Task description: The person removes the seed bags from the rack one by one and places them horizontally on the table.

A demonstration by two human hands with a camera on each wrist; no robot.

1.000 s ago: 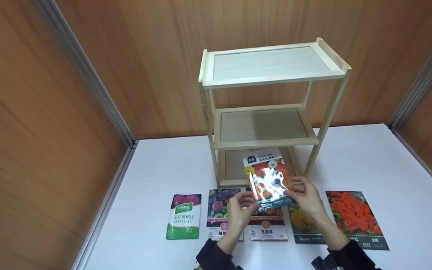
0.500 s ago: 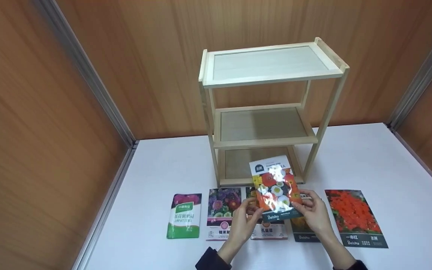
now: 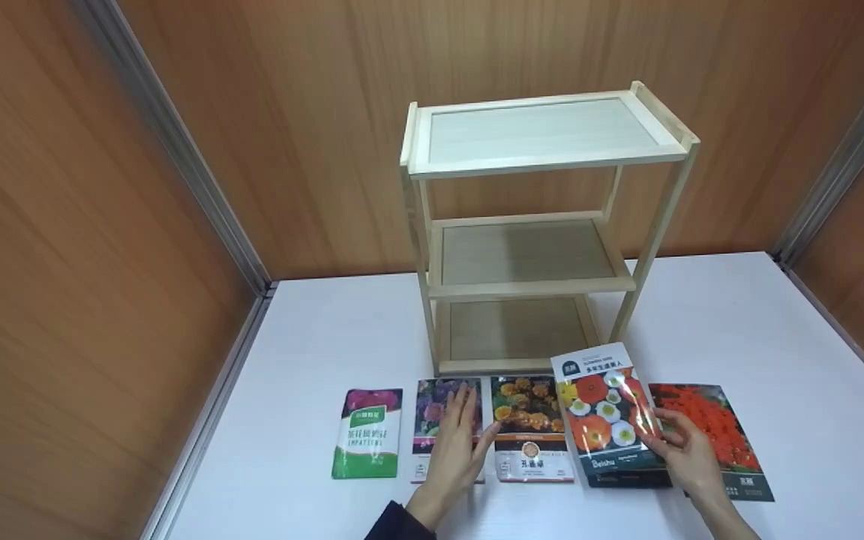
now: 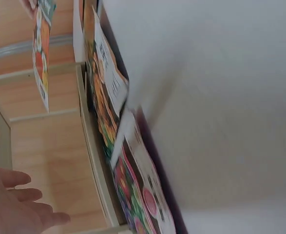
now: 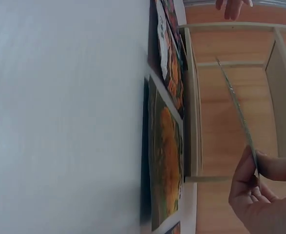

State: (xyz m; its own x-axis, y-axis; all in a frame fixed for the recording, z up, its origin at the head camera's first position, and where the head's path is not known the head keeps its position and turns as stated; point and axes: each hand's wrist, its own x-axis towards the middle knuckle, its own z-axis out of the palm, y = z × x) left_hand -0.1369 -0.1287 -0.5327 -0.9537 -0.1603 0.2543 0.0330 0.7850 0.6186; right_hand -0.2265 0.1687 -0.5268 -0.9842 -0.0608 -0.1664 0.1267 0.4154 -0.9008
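Observation:
My right hand pinches a seed packet with red, orange and white flowers at its right edge, thumb on the front. In the right wrist view this packet is seen edge-on, raised off the table. It hides most of a yellow-flower packet lying below. My left hand, fingers extended, holds nothing and hovers over a purple-flower packet, partly covering it. Between the hands lies an orange marigold packet. A red-flower packet lies partly behind my right hand.
A green and white packet lies at the row's left end. Behind the row stands a three-tier wooden shelf on the white table. Wooden panels enclose the back and sides.
My left hand has let go of the held packet and moved left over the purple-flower packet. My right hand has carried the packet right and down, over the yellow-flower packet.

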